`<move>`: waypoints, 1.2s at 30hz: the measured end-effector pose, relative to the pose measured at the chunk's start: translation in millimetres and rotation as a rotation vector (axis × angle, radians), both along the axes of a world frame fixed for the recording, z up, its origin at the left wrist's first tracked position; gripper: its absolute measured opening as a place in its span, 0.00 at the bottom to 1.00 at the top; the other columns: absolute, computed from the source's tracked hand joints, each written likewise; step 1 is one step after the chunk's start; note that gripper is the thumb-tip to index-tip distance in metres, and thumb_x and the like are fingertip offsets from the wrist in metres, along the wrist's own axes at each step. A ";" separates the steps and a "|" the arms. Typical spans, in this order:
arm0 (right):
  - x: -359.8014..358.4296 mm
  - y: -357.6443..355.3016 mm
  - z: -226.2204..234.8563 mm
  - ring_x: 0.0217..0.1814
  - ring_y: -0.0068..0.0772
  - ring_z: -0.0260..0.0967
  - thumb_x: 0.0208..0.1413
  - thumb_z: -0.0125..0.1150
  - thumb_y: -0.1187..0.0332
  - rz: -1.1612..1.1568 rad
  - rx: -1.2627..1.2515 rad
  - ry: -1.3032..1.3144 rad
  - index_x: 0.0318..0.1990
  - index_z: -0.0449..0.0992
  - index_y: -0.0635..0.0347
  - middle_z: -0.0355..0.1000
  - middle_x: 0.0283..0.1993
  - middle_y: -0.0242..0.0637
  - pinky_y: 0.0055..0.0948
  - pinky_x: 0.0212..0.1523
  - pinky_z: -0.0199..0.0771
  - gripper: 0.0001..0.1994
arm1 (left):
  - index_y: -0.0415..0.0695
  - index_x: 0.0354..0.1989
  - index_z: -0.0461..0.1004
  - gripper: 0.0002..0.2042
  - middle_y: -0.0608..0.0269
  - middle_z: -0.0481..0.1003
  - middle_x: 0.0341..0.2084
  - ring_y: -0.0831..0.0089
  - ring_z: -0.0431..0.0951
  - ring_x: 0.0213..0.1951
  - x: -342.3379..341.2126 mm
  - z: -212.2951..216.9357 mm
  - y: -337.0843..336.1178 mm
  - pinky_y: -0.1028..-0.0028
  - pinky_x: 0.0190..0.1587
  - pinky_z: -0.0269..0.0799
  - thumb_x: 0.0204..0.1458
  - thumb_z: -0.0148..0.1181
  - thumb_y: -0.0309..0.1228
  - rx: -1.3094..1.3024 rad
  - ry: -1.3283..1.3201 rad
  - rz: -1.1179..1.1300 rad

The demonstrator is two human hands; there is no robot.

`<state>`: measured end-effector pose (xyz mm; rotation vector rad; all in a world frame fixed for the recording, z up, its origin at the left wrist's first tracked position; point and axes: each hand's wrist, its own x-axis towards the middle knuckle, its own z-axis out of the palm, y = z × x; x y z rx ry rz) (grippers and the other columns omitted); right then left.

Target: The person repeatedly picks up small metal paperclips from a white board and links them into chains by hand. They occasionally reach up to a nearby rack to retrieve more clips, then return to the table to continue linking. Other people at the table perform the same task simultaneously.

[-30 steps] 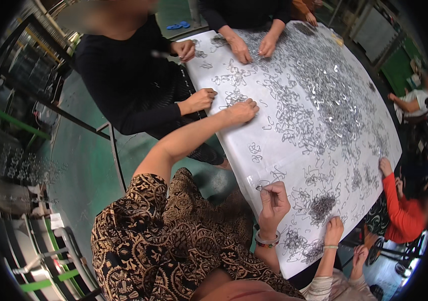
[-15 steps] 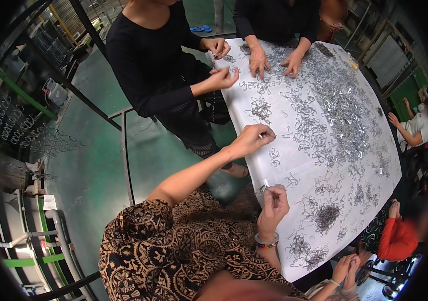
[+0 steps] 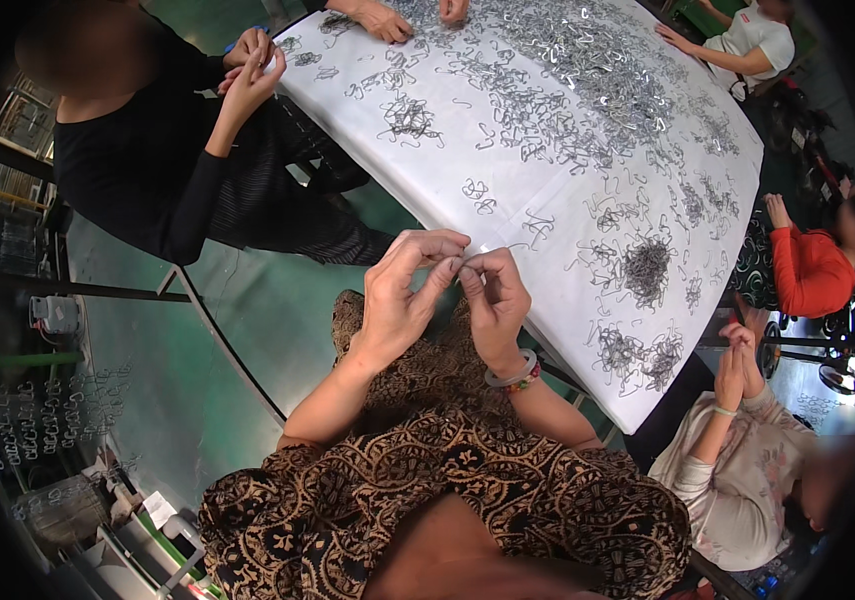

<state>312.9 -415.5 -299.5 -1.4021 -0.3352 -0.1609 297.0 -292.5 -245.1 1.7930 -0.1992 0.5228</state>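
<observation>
Small wire clip (image 3: 464, 262), barely visible, pinched right where both sets of fingertips meet, just off the near edge of the white table (image 3: 507, 180). Looks held up close like that so the tiny bent thing can be worked by feel and sight, clear of the clutter. Left hand (image 3: 399, 300) raised, palm turned inward, fingers curled over the top and closed on the clip. Right hand (image 3: 495, 295) mirrors it, thumb and forefinger clamped on the same piece, wrist bent back, pale bangle and bead bracelet (image 3: 513, 377) sitting below. Both hands together, touching at the tips, forearms rising from a brown patterned lap.

Beyond the hands, loose wire pieces spread all over the tabletop, probably dumped there so everyone around can grab. Dense dark tangle (image 3: 645, 268) off to the right of the right hand, another small heap (image 3: 637, 352) nearer the table edge. Across to the upper left, a person in black (image 3: 137, 170) with hands raised together too.
</observation>
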 end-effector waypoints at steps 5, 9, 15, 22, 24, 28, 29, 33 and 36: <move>0.9 -0.5 -0.9 0.33 0.19 0.61 0.55 0.59 0.77 -0.016 0.029 0.050 0.34 0.71 0.64 0.64 0.32 0.30 0.19 0.35 0.63 0.03 | 0.36 0.36 0.72 0.06 0.56 0.76 0.38 0.70 0.77 0.36 1.8 -2.9 3.4 0.74 0.38 0.75 0.50 0.59 0.19 -0.025 0.041 -0.029; 2.8 0.0 -1.5 0.32 0.17 0.60 0.55 0.59 0.78 -0.020 0.056 0.045 0.35 0.70 0.64 0.64 0.32 0.29 0.18 0.33 0.62 0.03 | 0.37 0.35 0.72 0.05 0.55 0.77 0.37 0.70 0.77 0.35 4.0 -8.9 7.9 0.74 0.37 0.73 0.50 0.59 0.20 0.243 -0.063 0.023; 9.7 4.9 -5.7 0.30 0.19 0.61 0.53 0.60 0.78 -0.059 -0.034 -0.022 0.34 0.72 0.63 0.66 0.32 0.31 0.17 0.31 0.63 0.03 | 0.36 0.35 0.71 0.04 0.57 0.78 0.36 0.75 0.77 0.36 8.3 -16.1 -2.2 0.76 0.40 0.73 0.52 0.58 0.21 -0.139 0.108 0.031; 77.7 -42.6 -17.6 0.31 0.23 0.66 0.51 0.58 0.80 -0.162 -0.401 -0.155 0.39 0.78 0.65 0.73 0.32 0.36 0.22 0.33 0.68 0.08 | 0.35 0.36 0.70 0.03 0.56 0.78 0.35 0.75 0.77 0.39 10.8 -17.8 6.5 0.76 0.43 0.71 0.55 0.55 0.21 -0.236 0.142 0.040; 128.2 -65.3 -32.0 0.32 0.33 0.70 0.52 0.56 0.78 -0.205 -0.510 -0.167 0.38 0.78 0.68 0.74 0.34 0.42 0.28 0.35 0.70 0.07 | 0.35 0.36 0.70 0.03 0.56 0.78 0.34 0.74 0.77 0.39 10.5 -19.9 10.2 0.76 0.44 0.71 0.55 0.55 0.21 -0.254 0.144 0.047; 214.6 -89.9 -81.9 0.38 0.50 0.69 0.51 0.52 0.79 -0.278 -0.894 -0.269 0.34 0.77 0.70 0.70 0.34 0.51 0.38 0.42 0.70 0.07 | 0.35 0.35 0.69 0.03 0.54 0.77 0.36 0.74 0.76 0.39 11.6 -23.0 15.5 0.75 0.44 0.71 0.55 0.54 0.21 -0.247 0.160 0.072; 227.0 -94.0 -93.2 0.39 0.52 0.69 0.51 0.51 0.80 -0.302 -0.983 -0.342 0.33 0.76 0.71 0.70 0.34 0.52 0.40 0.43 0.69 0.07 | 0.35 0.35 0.69 0.02 0.54 0.77 0.36 0.74 0.76 0.39 11.1 -22.8 16.3 0.76 0.43 0.71 0.55 0.54 0.21 -0.219 0.163 0.090; 245.7 -93.7 -108.5 0.38 0.52 0.68 0.53 0.52 0.78 -0.369 -1.045 -0.403 0.33 0.74 0.68 0.69 0.34 0.51 0.43 0.41 0.68 0.05 | 0.35 0.35 0.69 0.02 0.54 0.77 0.36 0.76 0.74 0.38 10.0 -22.4 19.1 0.78 0.41 0.68 0.55 0.54 0.20 -0.295 0.151 0.105; 224.5 -80.0 -77.8 0.38 0.51 0.67 0.54 0.49 0.77 -0.373 -0.791 -0.284 0.33 0.71 0.68 0.68 0.34 0.50 0.43 0.43 0.68 0.04 | 0.34 0.35 0.69 0.03 0.54 0.76 0.35 0.74 0.74 0.40 9.7 -25.2 21.3 0.76 0.44 0.68 0.55 0.54 0.20 -0.303 0.157 0.110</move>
